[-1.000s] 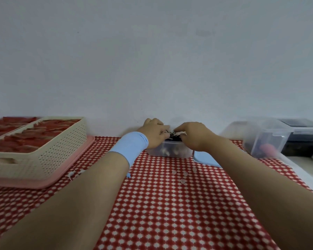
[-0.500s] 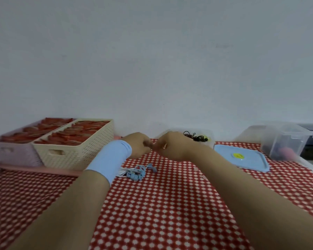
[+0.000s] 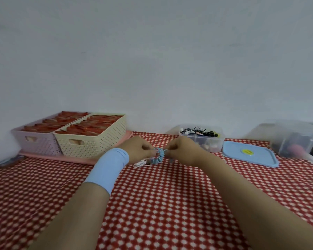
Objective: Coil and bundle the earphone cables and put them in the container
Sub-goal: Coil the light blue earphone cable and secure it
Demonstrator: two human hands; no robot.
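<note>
A blue coiled earphone cable [image 3: 159, 156] hangs between my two hands just above the red checked cloth. My left hand [image 3: 136, 149], with a blue wristband, pinches its left end. My right hand [image 3: 182, 149] pinches its right end. A white cable [image 3: 140, 163] trails from it onto the cloth below my left hand. Behind my right hand stands the clear container [image 3: 203, 141], open, with black and white bundled earphones inside.
The container's blue lid [image 3: 249, 156] lies to its right. A larger clear tub [image 3: 294, 139] sits at the far right. Two perforated baskets [image 3: 90, 139] with red items stand on a pink tray at the back left, against the wall.
My hands drew back from the container, where they held a black bundle, to the blue cable on the cloth and lifted it. The view swung right, then left.
</note>
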